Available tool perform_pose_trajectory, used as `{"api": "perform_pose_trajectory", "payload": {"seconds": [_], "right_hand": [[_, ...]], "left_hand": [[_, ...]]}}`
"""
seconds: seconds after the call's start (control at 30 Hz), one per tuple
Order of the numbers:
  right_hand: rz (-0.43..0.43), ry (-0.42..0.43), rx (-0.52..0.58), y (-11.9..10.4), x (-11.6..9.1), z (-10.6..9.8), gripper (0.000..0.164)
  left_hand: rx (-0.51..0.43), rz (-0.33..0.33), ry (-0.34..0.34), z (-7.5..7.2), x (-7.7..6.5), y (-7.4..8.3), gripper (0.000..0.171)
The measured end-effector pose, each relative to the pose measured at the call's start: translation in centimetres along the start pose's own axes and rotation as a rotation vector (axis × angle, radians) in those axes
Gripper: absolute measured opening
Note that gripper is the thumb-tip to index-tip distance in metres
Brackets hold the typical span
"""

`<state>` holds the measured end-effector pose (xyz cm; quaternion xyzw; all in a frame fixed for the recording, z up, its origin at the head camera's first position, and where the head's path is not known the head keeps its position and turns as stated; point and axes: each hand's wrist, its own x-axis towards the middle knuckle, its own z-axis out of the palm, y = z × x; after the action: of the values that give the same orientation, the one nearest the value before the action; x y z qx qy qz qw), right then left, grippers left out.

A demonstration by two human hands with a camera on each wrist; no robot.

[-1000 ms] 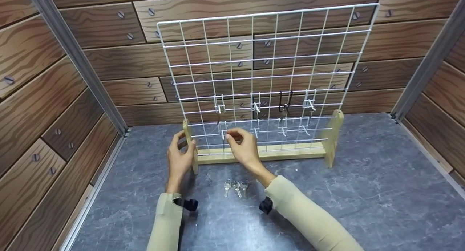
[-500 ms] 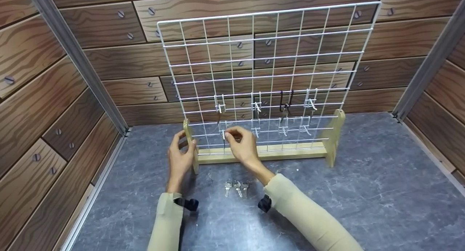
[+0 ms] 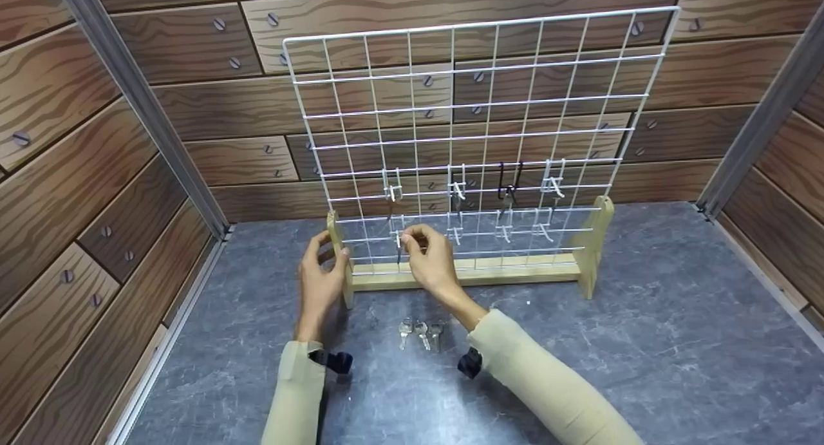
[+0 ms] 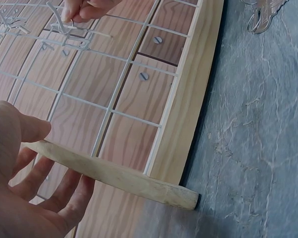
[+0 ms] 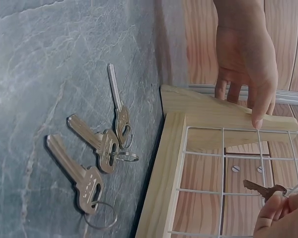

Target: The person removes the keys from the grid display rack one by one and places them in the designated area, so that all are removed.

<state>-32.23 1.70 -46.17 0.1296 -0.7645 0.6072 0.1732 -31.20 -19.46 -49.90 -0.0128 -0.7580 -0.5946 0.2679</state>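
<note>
Writing: small stamped marks on the heads of the loose keys [image 5: 103,148], faint, cannot be read

Right hand [image 3: 432,258]: just off centre towards 5 o'clock in the head view; thumb and forefinger closed in a pinch at the head end of a single key [image 5: 263,189], blade pointing to about 10 o'clock in the right wrist view

That key sits right by a white hook [image 4: 65,35] at the 9 o'clock end of the lower row; cannot tell whether its ring is on the prong

Left hand [image 3: 318,281]: 8 o'clock from centre, gripping the wooden end piece [image 4: 124,181] of the stand, thumb on one face, fingers spread along the other

Wire grid [image 3: 452,28]: white, upright in the stand, two rows of hooks; one black hook [image 3: 501,181] at 1 to 2 o'clock from the right hand, a key hanging from it

Loose keys: three side by side, 6 o'clock from the right hand, flat on the grey tabletop [image 3: 644,316], each with a ring
</note>
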Motion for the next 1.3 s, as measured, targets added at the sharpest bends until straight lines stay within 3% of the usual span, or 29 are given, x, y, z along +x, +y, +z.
{"api": "perform_pose_trajectory", "payload": {"seconds": [0.67,1.3], "right_hand": [[-0.044,-0.051,-0.009,-1.1,-0.7,-1.0,0.008],[-0.044,-0.109,0.087,-1.7,-1.5,-1.9,0.008]], "left_hand": [[-0.002,-0.005,-0.012,-0.1,-0.2,0.0,0.043],[-0.004,0.019,-0.011,0.0,-0.2,0.1,0.043]]}}
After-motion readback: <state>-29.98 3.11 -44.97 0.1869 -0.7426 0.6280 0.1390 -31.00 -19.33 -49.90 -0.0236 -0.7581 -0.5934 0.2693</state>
